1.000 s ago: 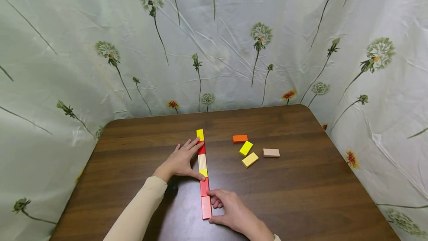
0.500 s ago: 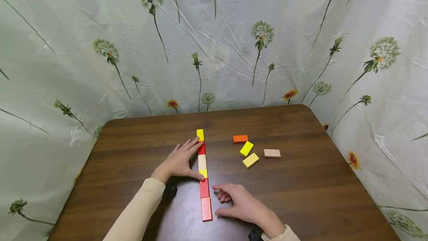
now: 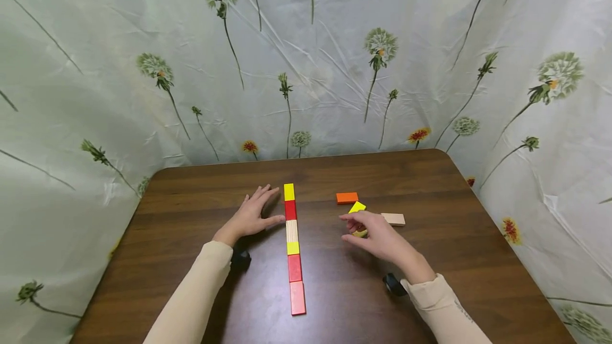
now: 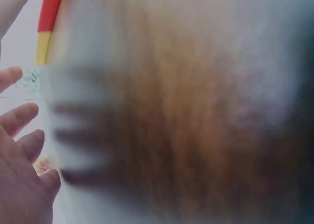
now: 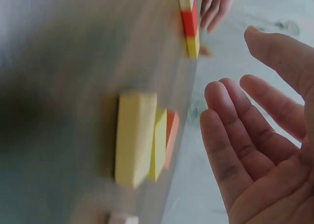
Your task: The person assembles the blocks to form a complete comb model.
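Note:
A straight row of flat wooden blocks runs toward me in the head view: a yellow block [image 3: 289, 192] at the far end, a red one [image 3: 290, 210], plain wood [image 3: 292, 231], yellow [image 3: 293, 248], red [image 3: 295, 268], and a pinkish-red block [image 3: 297, 297] nearest. Left of the row lies my left hand [image 3: 248, 219], fingers spread, thumb tip right at the plain wood. My right hand [image 3: 377, 232] hovers above the loose blocks, fingers and thumb apart, nothing between them. It partly hides a pale yellow block [image 5: 135, 138], which rests on the table in the right wrist view.
Beside the pale yellow block are a bright yellow block [image 3: 357, 207], an orange block [image 3: 347, 198] and a beige block [image 3: 393, 220]. The dark wood table [image 3: 215, 185] ends at a floral curtain [image 3: 325, 68]. A black wrist camera [image 3: 393, 284] sits below the right wrist.
My right hand has left the near end of the row and moved right and away from me to the loose blocks. My left hand has drawn back leftward off the row.

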Available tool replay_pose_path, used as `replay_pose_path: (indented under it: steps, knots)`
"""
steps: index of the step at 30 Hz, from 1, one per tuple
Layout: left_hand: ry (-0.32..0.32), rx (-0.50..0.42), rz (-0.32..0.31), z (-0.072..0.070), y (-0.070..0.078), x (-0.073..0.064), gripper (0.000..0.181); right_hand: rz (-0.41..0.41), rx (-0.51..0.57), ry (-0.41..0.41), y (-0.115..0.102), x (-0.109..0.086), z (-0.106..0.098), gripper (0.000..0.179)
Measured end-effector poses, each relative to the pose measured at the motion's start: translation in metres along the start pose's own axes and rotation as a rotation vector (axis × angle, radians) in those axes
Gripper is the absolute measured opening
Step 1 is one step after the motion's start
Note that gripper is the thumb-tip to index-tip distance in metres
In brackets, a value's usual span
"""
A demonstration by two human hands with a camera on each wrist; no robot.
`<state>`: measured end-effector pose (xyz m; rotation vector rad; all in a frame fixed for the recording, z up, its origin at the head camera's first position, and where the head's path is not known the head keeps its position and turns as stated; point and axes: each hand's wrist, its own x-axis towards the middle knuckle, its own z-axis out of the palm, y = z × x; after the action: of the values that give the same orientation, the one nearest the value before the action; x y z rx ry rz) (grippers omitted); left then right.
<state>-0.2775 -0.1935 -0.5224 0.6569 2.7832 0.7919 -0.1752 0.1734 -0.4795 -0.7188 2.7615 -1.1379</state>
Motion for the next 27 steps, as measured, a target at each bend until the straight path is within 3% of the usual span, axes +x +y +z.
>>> replay_pose_path:
  steps: [6,11,27]
  knots:
    - [-0.016,-0.05,-0.025,0.001,-0.003,0.008,0.088,0.022,-0.078,0.051,0.022,0.016,-0.026,0.039]
    - [-0.056,-0.067,-0.045,0.005,-0.002,0.012,0.088,0.084,-0.12,0.036,0.037,0.028,-0.042,0.042]
    - [-0.056,-0.107,-0.017,0.006,-0.012,0.013,0.078,0.174,-0.13,-0.18,0.064,0.071,-0.049,0.042]
